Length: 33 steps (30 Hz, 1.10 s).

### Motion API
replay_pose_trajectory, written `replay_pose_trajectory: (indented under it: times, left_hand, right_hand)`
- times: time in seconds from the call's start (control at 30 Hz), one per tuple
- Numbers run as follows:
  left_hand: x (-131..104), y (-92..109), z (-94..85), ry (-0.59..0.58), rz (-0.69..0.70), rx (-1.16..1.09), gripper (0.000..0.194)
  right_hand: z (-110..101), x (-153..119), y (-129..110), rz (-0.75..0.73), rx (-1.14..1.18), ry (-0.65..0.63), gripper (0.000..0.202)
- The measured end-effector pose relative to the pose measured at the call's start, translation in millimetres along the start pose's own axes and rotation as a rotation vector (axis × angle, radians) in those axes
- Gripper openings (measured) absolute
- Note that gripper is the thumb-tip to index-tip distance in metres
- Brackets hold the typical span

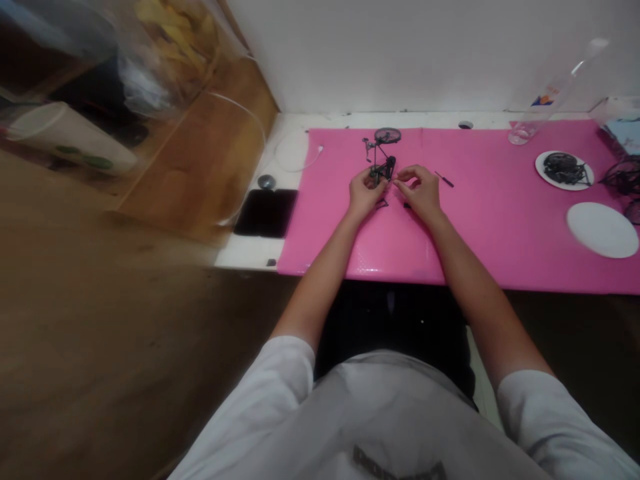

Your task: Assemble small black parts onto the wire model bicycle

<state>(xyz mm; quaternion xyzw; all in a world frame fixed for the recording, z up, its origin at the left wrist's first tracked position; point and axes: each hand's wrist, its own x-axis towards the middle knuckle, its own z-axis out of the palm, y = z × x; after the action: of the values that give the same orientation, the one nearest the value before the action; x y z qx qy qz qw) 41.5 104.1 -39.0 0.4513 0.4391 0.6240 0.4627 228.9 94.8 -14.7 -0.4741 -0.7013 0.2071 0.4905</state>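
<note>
- Model bicycle (386, 168): held at or just over the pink mat (480, 220) on the desk (240, 257), between both hands, with one wheel (388, 136) at 12 o'clock from the bicycle's middle.
- Gripped the near end at 7 o'clock with the left hand (367, 193), fingers apparently clamped on the bicycle.
- Held the right hand (421, 193) at 4 o'clock, thumb and forefinger nearly together beside the black middle section; could not tell of any piece pinched between.
- Called, in all likelihood, for a firm left hold and small, light right-hand moves, without side pressure on the thin frame.
- Needed care around a loose dark piece (407, 206) at 5 o'clock, just below the right hand.
- Had a small screwdriver (445, 180) lying near, just past 3 o'clock.
- Had a plate (543, 175) of dark parts (563, 168) well apart at 3 o'clock.
</note>
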Motion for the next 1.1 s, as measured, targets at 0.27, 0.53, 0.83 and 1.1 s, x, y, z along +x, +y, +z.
replay_pose_trajectory:
  times: [0.27,0.53,0.83,1.1]
  left_hand:
    - [-1,-5,-1.9,-0.044,-0.007,-0.007,0.037]
    - [-2,-4,-2.4,-0.095,0.017,-0.025,0.032]
    - [-3,-2,-1.7,-0.097,-0.023,0.002,0.031]
    - [3,-6,-0.9,-0.013,-0.055,0.007,0.027]
  right_hand:
    - [-2,2,-3,0.03,-0.063,-0.026,0.015]
    - [4,0,1,-0.03,-0.031,-0.063,0.034]
    - [6,-2,3,0.06,0.052,-0.102,0.072]
    - [8,-1,5,0.052,0.046,-0.051,0.041]
